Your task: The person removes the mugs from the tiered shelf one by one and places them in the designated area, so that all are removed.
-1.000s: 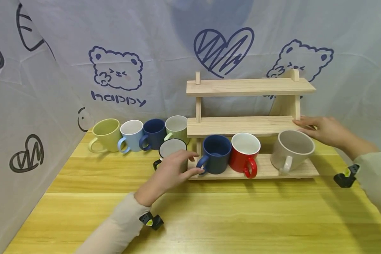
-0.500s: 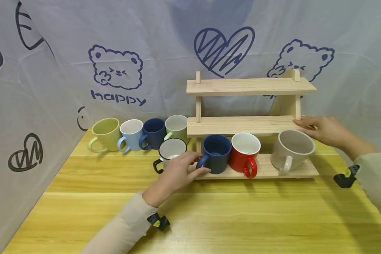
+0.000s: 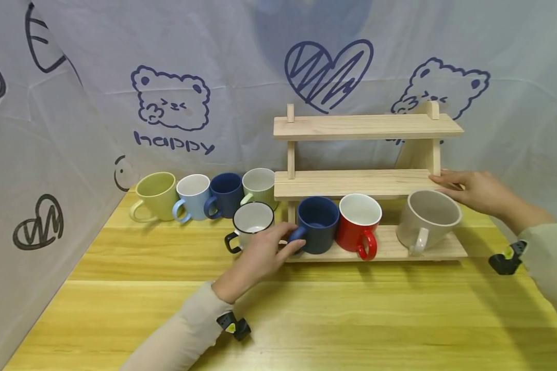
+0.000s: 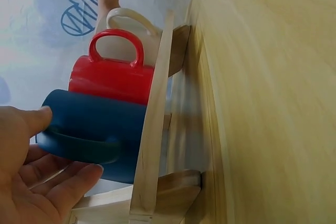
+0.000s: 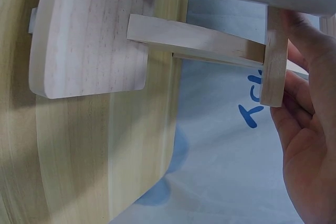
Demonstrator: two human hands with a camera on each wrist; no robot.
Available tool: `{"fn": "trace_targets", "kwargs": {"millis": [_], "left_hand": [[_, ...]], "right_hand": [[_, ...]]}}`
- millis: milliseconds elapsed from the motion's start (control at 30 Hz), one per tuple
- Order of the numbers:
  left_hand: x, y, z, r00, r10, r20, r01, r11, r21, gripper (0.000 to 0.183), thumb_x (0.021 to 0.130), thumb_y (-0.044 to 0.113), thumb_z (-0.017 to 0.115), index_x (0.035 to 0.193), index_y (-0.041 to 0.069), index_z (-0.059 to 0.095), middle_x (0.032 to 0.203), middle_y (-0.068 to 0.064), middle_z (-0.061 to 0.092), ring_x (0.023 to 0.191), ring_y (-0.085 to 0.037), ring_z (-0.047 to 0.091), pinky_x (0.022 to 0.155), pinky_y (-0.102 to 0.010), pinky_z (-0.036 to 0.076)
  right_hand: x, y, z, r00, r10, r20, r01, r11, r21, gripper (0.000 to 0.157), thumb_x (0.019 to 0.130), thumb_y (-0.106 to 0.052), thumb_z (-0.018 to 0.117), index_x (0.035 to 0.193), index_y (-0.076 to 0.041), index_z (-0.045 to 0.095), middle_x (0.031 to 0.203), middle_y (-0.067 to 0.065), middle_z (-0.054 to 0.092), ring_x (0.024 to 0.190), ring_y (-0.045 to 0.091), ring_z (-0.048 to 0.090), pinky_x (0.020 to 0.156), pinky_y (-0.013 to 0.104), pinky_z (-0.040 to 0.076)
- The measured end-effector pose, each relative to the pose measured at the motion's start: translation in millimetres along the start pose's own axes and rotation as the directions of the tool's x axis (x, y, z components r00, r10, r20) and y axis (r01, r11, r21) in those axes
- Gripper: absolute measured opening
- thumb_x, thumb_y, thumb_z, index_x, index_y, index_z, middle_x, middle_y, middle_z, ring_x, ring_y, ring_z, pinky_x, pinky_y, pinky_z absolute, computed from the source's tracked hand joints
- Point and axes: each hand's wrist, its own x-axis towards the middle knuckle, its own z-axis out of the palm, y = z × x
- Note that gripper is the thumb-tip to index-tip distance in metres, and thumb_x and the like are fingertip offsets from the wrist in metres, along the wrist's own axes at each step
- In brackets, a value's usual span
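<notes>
A dark blue mug stands at the left of the bottom board of a wooden tiered rack. My left hand is at its handle; in the left wrist view the thumb presses near the handle's top and the fingers curl behind it. Beside that mug are a red mug with a white inside and a large beige mug. At the right end of the middle board, my right hand grips the wood. Thumb and fingers lie around the board's end in the right wrist view.
Left of the rack, a white mug with a black rim stands on the wooden table. Behind it are a yellow-green mug, a light blue one, a navy one and a pale green one. A printed cloth hangs behind.
My left hand has moved right, from in front of the white mug to the dark blue mug's handle, and its thumb and fingers have closed there. The right hand keeps its place.
</notes>
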Motion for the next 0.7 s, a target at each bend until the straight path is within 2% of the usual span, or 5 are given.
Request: {"fn": "trace_targets", "kwargs": {"millis": [100, 333, 567, 700], "left_hand": [[-0.6, 0.7, -0.2, 1.0, -0.015, 0.0, 0.015, 1.0, 0.014, 0.028, 0.096, 0.028, 0.064, 0.115, 0.007, 0.064, 0.105, -0.007, 0.069, 0.091, -0.018, 0.07, 0.077, -0.03, 0.058], [-2.0, 3.8, -2.1, 1.0, 0.005, -0.015, -0.003, 0.997, 0.075, 0.026, 0.096, 0.027, 0.064, 0.113, 0.007, 0.064, 0.086, -0.001, 0.068, 0.073, -0.012, 0.061, 0.064, -0.028, 0.05], [-3.8, 6.8, -7.9, 0.997, -0.059, 0.051, 0.059, 0.998, -0.005, 0.024, 0.098, 0.024, 0.062, 0.116, 0.008, 0.064, 0.095, -0.001, 0.068, 0.079, -0.011, 0.063, 0.067, -0.025, 0.052], [-5.7, 9.1, -10.6, 0.996, -0.072, 0.058, 0.073, 0.997, -0.015, 0.022, 0.097, 0.022, 0.062, 0.114, 0.008, 0.065, 0.092, 0.001, 0.066, 0.077, -0.009, 0.061, 0.065, -0.024, 0.051]], "right_hand": [[0, 0, 0.0, 1.0, -0.004, -0.001, 0.004, 1.0, -0.006, 0.044, 0.099, -0.031, 0.06, 0.134, -0.005, 0.058, 0.138, 0.024, 0.049, 0.116, 0.054, 0.049, 0.091, 0.068, 0.04], [-1, 1, 0.0, 1.0, -0.002, 0.005, 0.002, 1.0, -0.009, 0.044, 0.099, -0.031, 0.06, 0.135, -0.006, 0.057, 0.138, 0.024, 0.049, 0.116, 0.055, 0.049, 0.091, 0.068, 0.04], [0, 2, -0.4, 1.0, 0.006, 0.015, -0.006, 1.0, 0.001, 0.045, 0.099, -0.032, 0.06, 0.136, -0.006, 0.057, 0.139, 0.024, 0.048, 0.119, 0.055, 0.046, 0.093, 0.069, 0.039], [0, 0, -0.9, 0.999, 0.018, 0.027, -0.019, 1.0, 0.015, 0.046, 0.099, -0.033, 0.059, 0.136, -0.007, 0.056, 0.14, 0.024, 0.047, 0.121, 0.054, 0.045, 0.095, 0.069, 0.037]]}}
